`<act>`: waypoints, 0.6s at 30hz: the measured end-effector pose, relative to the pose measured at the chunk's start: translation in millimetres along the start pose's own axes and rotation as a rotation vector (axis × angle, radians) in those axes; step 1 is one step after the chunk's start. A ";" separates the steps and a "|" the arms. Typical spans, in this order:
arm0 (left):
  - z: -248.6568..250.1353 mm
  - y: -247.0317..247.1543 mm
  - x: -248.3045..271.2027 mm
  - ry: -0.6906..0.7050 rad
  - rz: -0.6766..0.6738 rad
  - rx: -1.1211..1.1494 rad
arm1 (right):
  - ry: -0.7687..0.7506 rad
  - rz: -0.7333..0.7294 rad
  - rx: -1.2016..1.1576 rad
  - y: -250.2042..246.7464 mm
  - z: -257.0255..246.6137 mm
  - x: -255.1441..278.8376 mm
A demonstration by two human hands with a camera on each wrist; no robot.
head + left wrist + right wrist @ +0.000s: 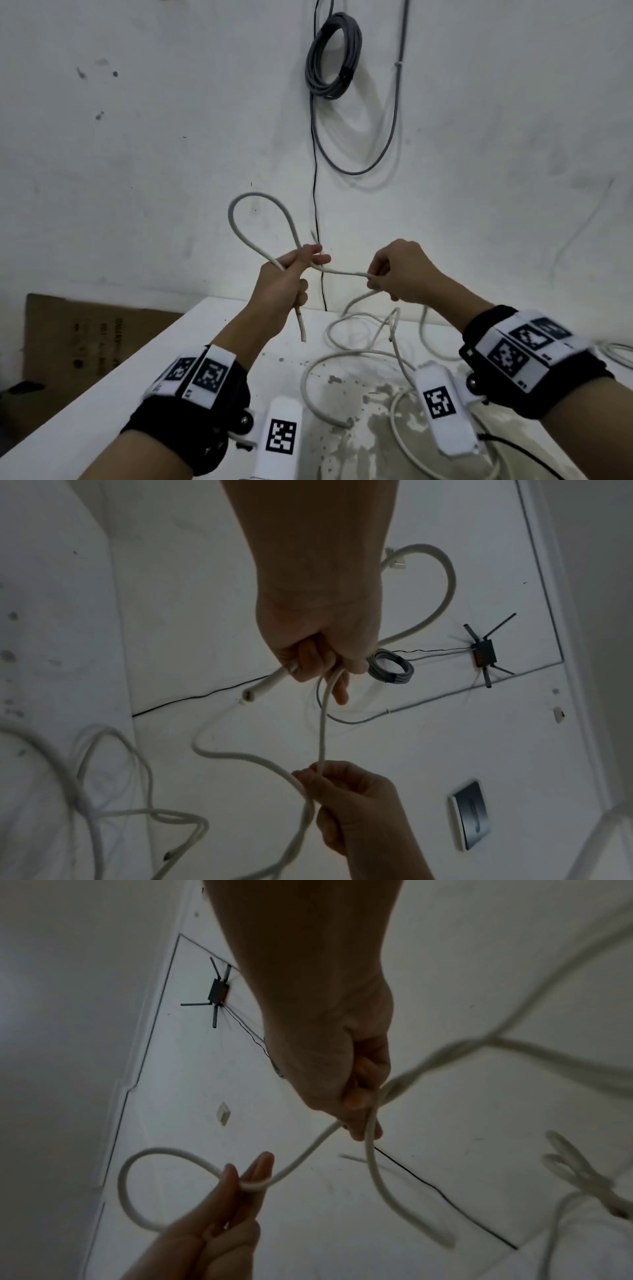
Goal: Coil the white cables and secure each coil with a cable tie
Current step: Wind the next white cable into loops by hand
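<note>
Both hands are raised above the table with one white cable (342,272) stretched between them. My left hand (291,274) grips the cable where it crosses itself; a single loop (239,209) stands up above the fist and the cut end (301,329) hangs below it. My right hand (394,274) pinches the cable a short way to the right, and the slack drops from it to the table. In the left wrist view my left hand (318,656) holds the crossing and my right hand (342,785) sits below. The right wrist view shows my right hand (356,1096) pinching the cable (308,1153).
More loose white cable (342,359) lies tangled on the stained white table (171,359). A grey cable coil (334,56) hangs on the wall behind, with a thin black wire (315,192) running down. Cardboard (85,335) leans at the left. A router (483,653) is mounted on the wall.
</note>
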State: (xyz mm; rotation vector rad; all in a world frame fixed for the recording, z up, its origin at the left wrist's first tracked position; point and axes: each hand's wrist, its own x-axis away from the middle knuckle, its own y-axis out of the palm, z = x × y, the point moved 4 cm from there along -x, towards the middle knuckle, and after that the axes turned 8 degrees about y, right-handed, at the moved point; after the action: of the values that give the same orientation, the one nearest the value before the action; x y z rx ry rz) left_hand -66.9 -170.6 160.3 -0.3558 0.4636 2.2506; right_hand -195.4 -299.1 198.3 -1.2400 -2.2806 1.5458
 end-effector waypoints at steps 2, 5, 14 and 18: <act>-1.0 2.8 -1.2 -0.032 0.007 -0.047 | 0.014 0.026 0.076 0.9 6.1 2.7; -5.2 7.1 -1.6 -0.093 -0.034 -0.126 | 0.039 0.009 0.106 4.7 15.0 6.8; -27.4 -8.9 9.4 -0.510 -0.134 -0.184 | 0.203 0.234 0.051 -4.7 53.2 3.3; -25.8 -32.1 12.1 -0.559 -0.113 -0.003 | 0.349 0.270 0.142 -18.5 92.8 -0.8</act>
State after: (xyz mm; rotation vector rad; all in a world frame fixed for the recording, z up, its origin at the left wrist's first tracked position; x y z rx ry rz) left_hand -47.7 -154.2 125.6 0.2429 0.1391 2.1207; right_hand -252.4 -369.1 170.0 -1.6780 -1.8165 1.4006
